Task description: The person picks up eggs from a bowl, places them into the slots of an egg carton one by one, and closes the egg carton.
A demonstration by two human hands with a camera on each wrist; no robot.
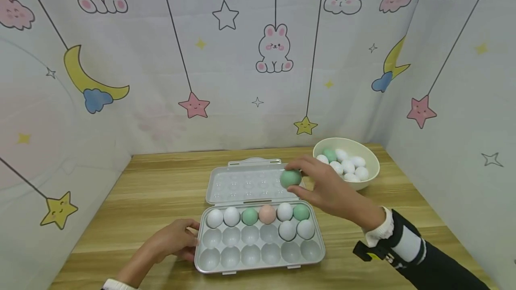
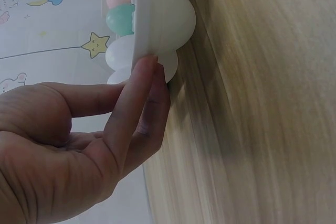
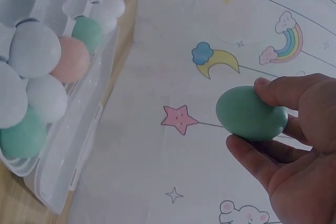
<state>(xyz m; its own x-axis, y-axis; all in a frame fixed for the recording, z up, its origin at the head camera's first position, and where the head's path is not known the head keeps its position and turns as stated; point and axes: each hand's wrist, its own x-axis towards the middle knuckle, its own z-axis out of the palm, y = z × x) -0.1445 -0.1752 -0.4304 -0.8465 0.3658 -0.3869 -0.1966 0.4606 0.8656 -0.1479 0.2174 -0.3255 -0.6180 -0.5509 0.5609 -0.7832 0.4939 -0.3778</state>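
The right hand (image 1: pixel 322 187) pinches a green egg (image 1: pixel 290 178) between thumb and fingertips, likely a light hold to leave most of the shell free. The egg hangs over the open lid (image 1: pixel 246 185), with the bowl (image 1: pixel 364 152) of eggs beyond that hand and to its right. The left hand (image 1: pixel 171 238) pinches the near side of the tray (image 1: pixel 250 254), probably to steady it (two full rows' worth of cups isn't filled yet).

Only the head view shows the bowl. The left wrist view adds the rounded cup undersides (image 2: pixel 176 19) beside the fingertips; the right wrist view shows the egg's length and the palm held clear of it.
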